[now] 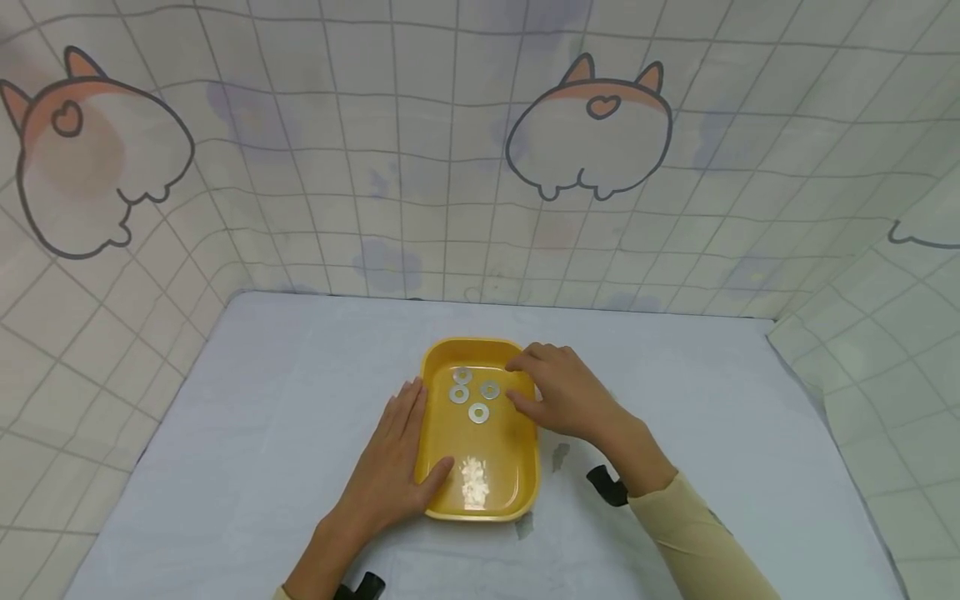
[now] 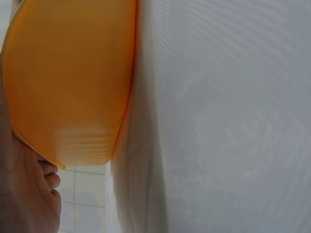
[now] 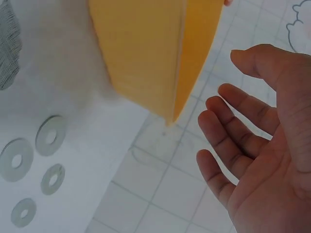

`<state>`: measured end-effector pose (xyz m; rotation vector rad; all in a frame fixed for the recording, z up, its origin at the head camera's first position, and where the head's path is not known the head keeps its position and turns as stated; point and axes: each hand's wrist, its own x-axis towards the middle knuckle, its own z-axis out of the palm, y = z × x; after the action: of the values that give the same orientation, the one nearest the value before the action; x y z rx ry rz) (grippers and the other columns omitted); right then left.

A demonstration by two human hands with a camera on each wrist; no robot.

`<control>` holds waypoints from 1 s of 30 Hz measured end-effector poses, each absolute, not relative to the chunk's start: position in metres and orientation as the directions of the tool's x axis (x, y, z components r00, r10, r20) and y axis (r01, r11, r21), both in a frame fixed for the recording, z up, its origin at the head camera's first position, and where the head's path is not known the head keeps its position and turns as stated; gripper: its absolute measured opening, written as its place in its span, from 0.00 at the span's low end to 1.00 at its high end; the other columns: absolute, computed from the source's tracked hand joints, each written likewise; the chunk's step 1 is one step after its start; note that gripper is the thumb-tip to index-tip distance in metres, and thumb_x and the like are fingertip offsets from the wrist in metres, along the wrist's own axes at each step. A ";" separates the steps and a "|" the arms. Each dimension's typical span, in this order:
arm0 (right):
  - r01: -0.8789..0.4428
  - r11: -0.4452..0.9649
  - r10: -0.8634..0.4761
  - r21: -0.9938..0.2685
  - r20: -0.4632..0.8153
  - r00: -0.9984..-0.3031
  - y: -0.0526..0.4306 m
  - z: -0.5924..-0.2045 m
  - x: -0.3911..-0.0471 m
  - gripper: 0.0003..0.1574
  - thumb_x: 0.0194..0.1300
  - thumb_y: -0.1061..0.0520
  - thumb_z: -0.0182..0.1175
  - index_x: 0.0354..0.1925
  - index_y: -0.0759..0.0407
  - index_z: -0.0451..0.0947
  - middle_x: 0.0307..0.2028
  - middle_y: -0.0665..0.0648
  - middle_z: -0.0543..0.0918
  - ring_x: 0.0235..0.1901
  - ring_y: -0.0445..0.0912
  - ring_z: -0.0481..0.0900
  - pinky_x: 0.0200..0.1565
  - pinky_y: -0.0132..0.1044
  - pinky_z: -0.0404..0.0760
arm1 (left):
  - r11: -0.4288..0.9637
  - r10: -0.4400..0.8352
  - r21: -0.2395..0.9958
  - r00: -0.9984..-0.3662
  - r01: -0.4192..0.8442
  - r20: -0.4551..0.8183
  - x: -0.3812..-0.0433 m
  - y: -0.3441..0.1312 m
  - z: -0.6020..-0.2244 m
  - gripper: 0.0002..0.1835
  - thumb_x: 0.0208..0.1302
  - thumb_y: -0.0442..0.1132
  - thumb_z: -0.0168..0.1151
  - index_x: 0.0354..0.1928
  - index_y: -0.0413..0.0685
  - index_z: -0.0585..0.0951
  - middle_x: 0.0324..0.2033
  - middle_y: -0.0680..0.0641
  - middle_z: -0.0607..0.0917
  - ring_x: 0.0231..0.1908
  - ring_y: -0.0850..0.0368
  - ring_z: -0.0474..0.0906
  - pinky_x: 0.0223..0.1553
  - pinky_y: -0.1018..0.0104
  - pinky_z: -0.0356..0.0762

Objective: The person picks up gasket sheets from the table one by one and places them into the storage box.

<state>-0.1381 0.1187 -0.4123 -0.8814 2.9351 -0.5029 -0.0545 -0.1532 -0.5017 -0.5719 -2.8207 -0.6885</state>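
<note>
A shallow yellow tray (image 1: 480,492) rests on the white cloth, with several flat metal washers (image 1: 478,412) in its far half. My left hand (image 1: 393,467) lies along the tray's left side, its fingers straight against the rim and its thumb reaching over it. In the left wrist view the palm (image 2: 29,194) is close against the tray wall (image 2: 73,82). Over the tray's right rim is my right hand (image 1: 566,387), fingers loosely bent and apart, nothing between them. Several more washers (image 3: 50,136) lie on the cloth beside the tray, mostly hidden by my right hand in the head view.
Grey patches (image 1: 560,456) mark the cloth (image 1: 300,400) near the tray's right side and near corner. Curtains with a grid and animal print (image 1: 588,133) enclose the table at the back and both sides. Black wrist-camera parts (image 1: 607,486) stick out beside both wrists.
</note>
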 end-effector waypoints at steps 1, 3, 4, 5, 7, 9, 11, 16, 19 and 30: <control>-0.528 0.788 -0.539 -0.318 0.061 -0.840 0.122 -0.413 -0.138 0.23 0.71 0.47 0.68 0.58 0.58 0.85 0.54 0.57 0.87 0.53 0.52 0.82 0.64 0.52 0.81 | 0.818 0.323 0.405 -0.909 0.407 0.262 -0.055 -0.153 -0.502 0.53 0.69 0.59 0.62 0.84 0.36 0.51 0.85 0.39 0.53 0.85 0.43 0.50 0.88 0.55 0.43; -0.520 0.791 -0.530 -0.321 0.064 -0.845 0.127 -0.415 -0.138 0.23 0.71 0.48 0.68 0.58 0.58 0.85 0.54 0.57 0.87 0.54 0.52 0.83 0.65 0.53 0.81 | 0.819 0.323 0.405 -0.910 0.407 0.261 -0.055 -0.153 -0.502 0.53 0.69 0.59 0.62 0.84 0.36 0.51 0.85 0.39 0.53 0.85 0.43 0.50 0.88 0.56 0.41; -0.515 0.794 -0.525 -0.322 0.064 -0.849 0.129 -0.415 -0.138 0.23 0.71 0.48 0.69 0.58 0.58 0.85 0.54 0.56 0.87 0.55 0.52 0.83 0.65 0.53 0.81 | 0.817 0.323 0.408 -0.910 0.408 0.261 -0.055 -0.152 -0.502 0.53 0.69 0.59 0.62 0.84 0.36 0.51 0.85 0.39 0.53 0.85 0.43 0.50 0.88 0.57 0.41; -0.512 0.797 -0.521 -0.321 0.064 -0.851 0.132 -0.416 -0.138 0.23 0.71 0.48 0.69 0.58 0.58 0.85 0.54 0.56 0.87 0.55 0.52 0.83 0.65 0.53 0.81 | 0.817 0.324 0.406 -0.908 0.409 0.265 -0.055 -0.152 -0.502 0.53 0.69 0.58 0.62 0.84 0.36 0.51 0.85 0.39 0.53 0.85 0.42 0.50 0.88 0.56 0.42; -0.513 0.797 -0.519 -0.319 0.074 -0.852 0.135 -0.418 -0.137 0.22 0.70 0.49 0.69 0.58 0.58 0.85 0.53 0.56 0.87 0.55 0.52 0.83 0.65 0.54 0.81 | 0.820 0.326 0.398 -0.907 0.412 0.267 -0.055 -0.152 -0.502 0.53 0.69 0.59 0.62 0.84 0.35 0.51 0.85 0.39 0.54 0.85 0.42 0.51 0.87 0.54 0.44; -0.510 0.799 -0.513 -0.319 0.080 -0.854 0.138 -0.418 -0.137 0.22 0.70 0.49 0.69 0.58 0.58 0.85 0.53 0.56 0.87 0.55 0.52 0.83 0.65 0.54 0.82 | 0.823 0.329 0.389 -0.905 0.415 0.271 -0.055 -0.152 -0.503 0.53 0.69 0.59 0.61 0.84 0.35 0.51 0.85 0.38 0.54 0.85 0.41 0.51 0.86 0.51 0.48; -0.508 0.799 -0.509 -0.322 0.090 -0.856 0.141 -0.419 -0.137 0.23 0.70 0.49 0.69 0.57 0.59 0.85 0.53 0.57 0.88 0.55 0.53 0.84 0.64 0.55 0.82 | 0.826 0.329 0.380 -0.904 0.416 0.273 -0.055 -0.152 -0.502 0.53 0.69 0.59 0.61 0.84 0.35 0.51 0.85 0.38 0.54 0.84 0.41 0.52 0.85 0.47 0.52; -0.478 0.816 -0.475 -0.325 0.093 -0.875 0.149 -0.421 -0.135 0.22 0.69 0.49 0.71 0.57 0.58 0.85 0.53 0.57 0.88 0.53 0.53 0.84 0.62 0.55 0.84 | 0.824 0.329 0.387 -0.906 0.414 0.268 -0.055 -0.152 -0.501 0.53 0.69 0.58 0.62 0.84 0.36 0.51 0.85 0.39 0.53 0.85 0.42 0.50 0.86 0.49 0.49; -0.458 0.826 -0.458 -0.328 0.084 -0.885 0.155 -0.426 -0.133 0.22 0.69 0.49 0.71 0.57 0.58 0.85 0.53 0.57 0.88 0.52 0.53 0.84 0.61 0.55 0.85 | 0.823 0.328 0.389 -0.905 0.414 0.269 -0.055 -0.152 -0.501 0.54 0.69 0.59 0.61 0.84 0.36 0.50 0.85 0.39 0.53 0.85 0.42 0.50 0.87 0.54 0.44; -0.381 0.846 -0.389 -0.373 0.057 -0.920 0.176 -0.449 -0.122 0.21 0.69 0.50 0.70 0.56 0.58 0.85 0.52 0.58 0.88 0.48 0.53 0.84 0.57 0.55 0.85 | 0.830 0.326 0.378 -0.907 0.410 0.267 -0.054 -0.153 -0.500 0.53 0.69 0.59 0.61 0.84 0.35 0.51 0.85 0.38 0.54 0.85 0.41 0.51 0.87 0.52 0.47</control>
<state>-0.1223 0.1765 -0.4490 -0.6251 2.9987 -0.5990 -0.0535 -0.1531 -0.4995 -0.5728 -2.8197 -0.6469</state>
